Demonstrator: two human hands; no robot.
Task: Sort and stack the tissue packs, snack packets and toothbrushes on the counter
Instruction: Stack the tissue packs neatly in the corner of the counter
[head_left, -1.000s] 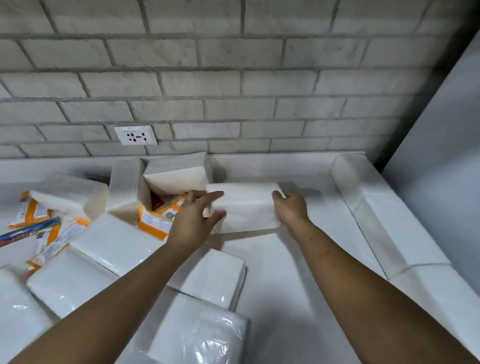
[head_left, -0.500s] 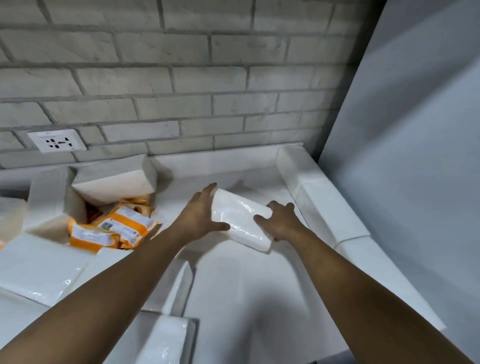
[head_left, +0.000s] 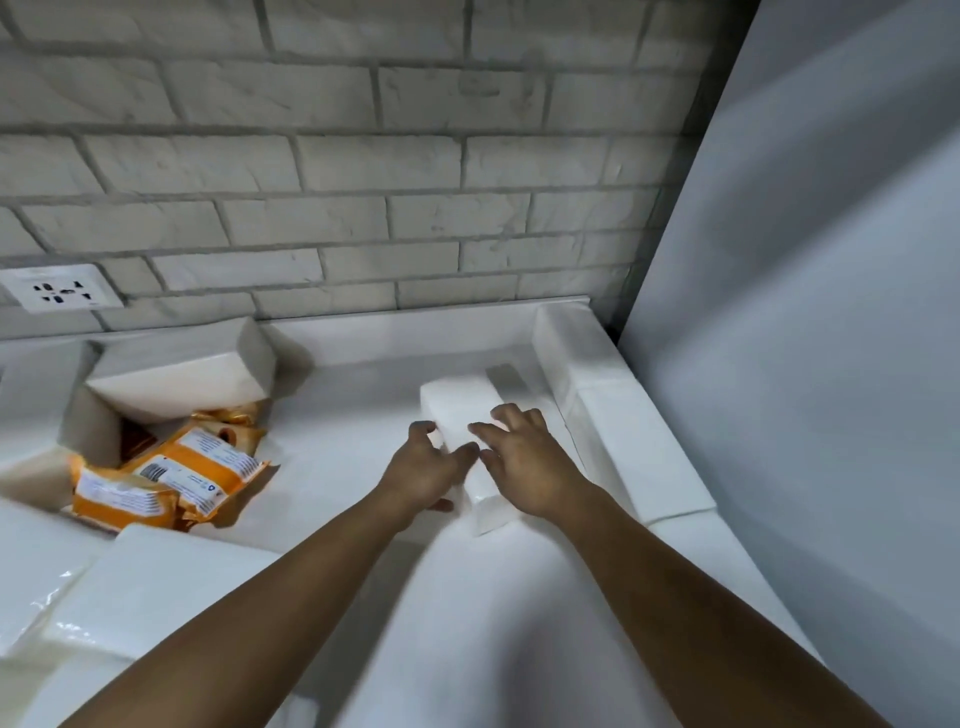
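Tissue pack (head_left: 460, 415) lies flat on the counter (head_left: 363, 415), long side running away from the person, directly under and between both hands. Left hand (head_left: 423, 467) sits at its near-left edge, fingers curled loosely, thumb low by the counter surface; right hand (head_left: 524, 462) rests over its near-right half, fingers spread and arched. Neither hand shows a firm pinch. Motion blur at the fingertips; cannot tell whether they press the pack or hover just off it.

Just right of the right hand: a row of tissue packs (head_left: 623, 431) lined up end to end along the counter's right edge, next to a plain grey panel (head_left: 805, 364). The pack under the hands lies parallel to that row, near it, with a narrow strip of counter between.

Well left of the left hand: orange snack packets (head_left: 171, 478) in a loose heap, unsorted, with more tissue packs (head_left: 182, 369) tipped around and over them. Larger packs (head_left: 145, 587) near the left forearm. No toothbrush seen in this view.

Step in hand, by my reading: placing or squaring a tissue pack beside the right-hand row. Sorting looks early; most of the left heap is untouched.

Next move likely calls for nudging the pack flush to the row, then letting go and reaching left for another tissue pack without dragging the snack packets along.
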